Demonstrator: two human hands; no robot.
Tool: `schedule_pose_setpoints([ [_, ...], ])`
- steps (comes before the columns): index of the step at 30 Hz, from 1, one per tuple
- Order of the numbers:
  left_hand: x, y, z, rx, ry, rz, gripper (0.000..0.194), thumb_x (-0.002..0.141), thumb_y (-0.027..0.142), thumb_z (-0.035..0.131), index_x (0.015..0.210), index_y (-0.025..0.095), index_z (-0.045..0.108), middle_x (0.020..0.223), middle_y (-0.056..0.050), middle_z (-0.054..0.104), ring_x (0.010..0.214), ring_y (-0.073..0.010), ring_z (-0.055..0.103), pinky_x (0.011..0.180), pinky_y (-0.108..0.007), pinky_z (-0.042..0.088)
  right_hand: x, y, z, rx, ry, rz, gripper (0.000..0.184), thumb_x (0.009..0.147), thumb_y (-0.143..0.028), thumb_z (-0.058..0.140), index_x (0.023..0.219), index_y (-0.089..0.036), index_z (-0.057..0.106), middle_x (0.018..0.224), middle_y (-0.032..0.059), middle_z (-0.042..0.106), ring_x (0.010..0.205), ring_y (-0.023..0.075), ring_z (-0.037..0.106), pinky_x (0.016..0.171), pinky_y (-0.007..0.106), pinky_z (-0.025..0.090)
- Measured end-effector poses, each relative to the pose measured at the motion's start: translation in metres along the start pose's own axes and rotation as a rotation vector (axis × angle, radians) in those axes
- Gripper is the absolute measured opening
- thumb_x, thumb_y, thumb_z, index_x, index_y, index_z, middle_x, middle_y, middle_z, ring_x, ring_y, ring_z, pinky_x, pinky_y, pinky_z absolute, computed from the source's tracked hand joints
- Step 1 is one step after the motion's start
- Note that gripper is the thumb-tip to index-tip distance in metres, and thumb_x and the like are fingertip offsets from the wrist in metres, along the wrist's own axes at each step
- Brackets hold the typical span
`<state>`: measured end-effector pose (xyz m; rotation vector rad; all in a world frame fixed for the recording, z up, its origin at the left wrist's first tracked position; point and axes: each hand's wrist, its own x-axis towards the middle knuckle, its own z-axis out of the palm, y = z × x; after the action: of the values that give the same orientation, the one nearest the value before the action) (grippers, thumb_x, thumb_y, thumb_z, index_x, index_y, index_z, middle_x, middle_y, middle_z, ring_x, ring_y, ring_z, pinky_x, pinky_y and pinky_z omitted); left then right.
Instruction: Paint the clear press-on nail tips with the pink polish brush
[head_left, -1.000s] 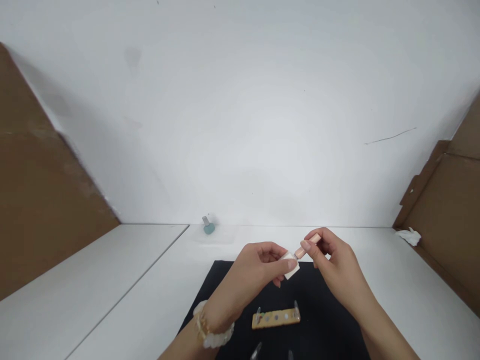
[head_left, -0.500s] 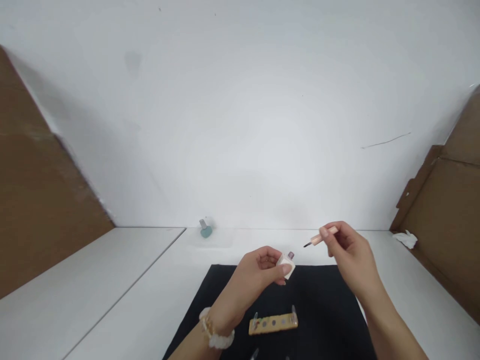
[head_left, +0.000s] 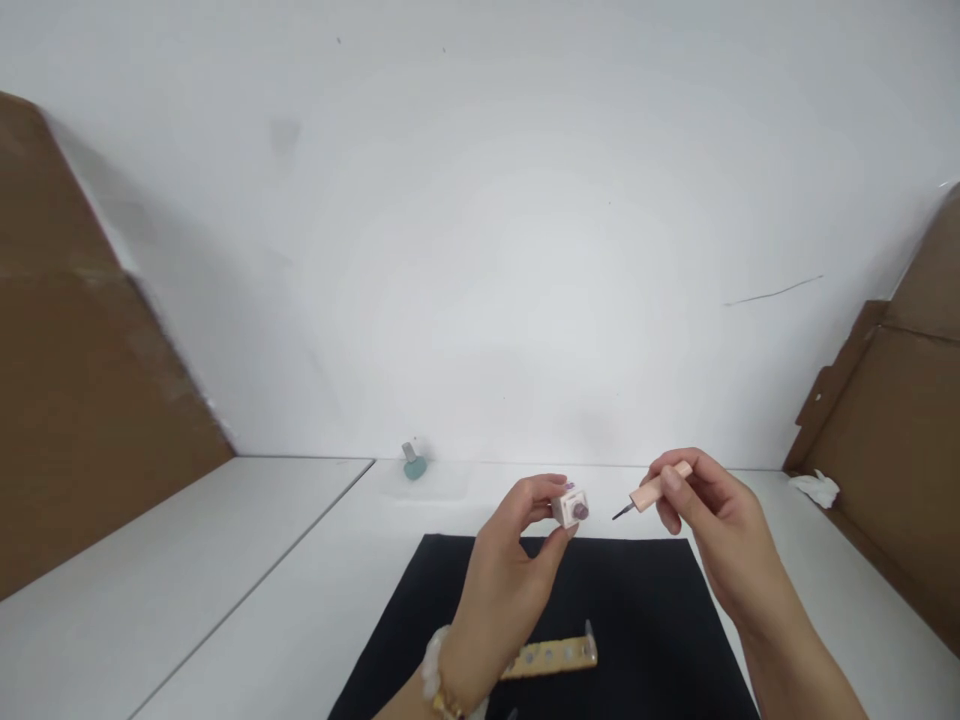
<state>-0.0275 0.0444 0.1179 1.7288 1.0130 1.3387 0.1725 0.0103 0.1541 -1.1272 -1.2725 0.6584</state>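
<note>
**Bottle and brush held apart over the mat**

Your left hand point(head_left: 504, 560) pinches the small white polish bottle point(head_left: 570, 510) by its sides. Your right hand point(head_left: 712, 530) grips the peach brush handle point(head_left: 651, 491), its dark tip near the bottle, both above the black mat point(head_left: 622, 620).

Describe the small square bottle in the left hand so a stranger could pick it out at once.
Above the black mat, the left hand pinches a small square pale bottle with a round purplish neck. Unlike the teal bottle standing farther back, it is pale and held up in the air.
</note>
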Motion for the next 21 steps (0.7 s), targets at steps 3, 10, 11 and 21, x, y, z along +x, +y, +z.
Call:
schedule_pose_setpoints([
  [3, -0.002, 0.003, 0.0, 0.016, 0.039, 0.044, 0.018, 0.091, 0.019, 0.062, 0.107, 0.028, 0.064, 0.123, -0.003, 0.069, 0.108, -0.0204, 0.07, 0.098, -0.04, 0.057, -0.012, -0.003, 0.01, -0.095, 0.072, -0.119, 0.024, 0.097, -0.048, 0.066, 0.094, -0.024, 0.07, 0.079, 0.0022, 0.071, 0.057, 0.0152, 0.056, 0.056, 0.029, 0.05],
  [10, -0.005, 0.012, -0.001, -0.007, 0.076, 0.112, 0.019, 0.092, 0.014, 0.062, 0.103, 0.029, 0.064, 0.122, -0.001, 0.069, 0.114, -0.0198, 0.07, 0.099, -0.037, 0.058, -0.028, 0.001, 0.025, -0.361, 0.163, -0.459, 0.005, 0.099, -0.031, 0.063, 0.101, -0.028, 0.067, 0.089, 0.0036, 0.074, 0.075, 0.0209, 0.07, 0.062, 0.031, 0.054],
  [11, -0.005, 0.012, -0.002, -0.009, 0.078, 0.123, 0.02, 0.092, 0.013, 0.062, 0.103, 0.029, 0.064, 0.122, -0.001, 0.069, 0.115, -0.0198, 0.069, 0.098, -0.037, 0.058, -0.028, 0.001, 0.026, -0.381, 0.167, -0.494, 0.005, 0.099, -0.03, 0.063, 0.101, -0.028, 0.066, 0.088, 0.0039, 0.075, 0.078, 0.022, 0.071, 0.065, 0.031, 0.055],
  [21, -0.004, 0.015, -0.002, 0.104, 0.032, 0.176, 0.027, 0.089, 0.009, 0.063, 0.108, 0.028, 0.063, 0.115, -0.001, 0.07, 0.097, -0.0177, 0.068, 0.088, -0.034, 0.056, -0.022, 0.001, 0.029, -0.462, 0.023, -0.723, 0.027, 0.096, -0.011, 0.065, 0.115, -0.029, 0.068, 0.098, 0.0041, 0.079, 0.084, 0.0213, 0.075, 0.073, 0.031, 0.058],
])
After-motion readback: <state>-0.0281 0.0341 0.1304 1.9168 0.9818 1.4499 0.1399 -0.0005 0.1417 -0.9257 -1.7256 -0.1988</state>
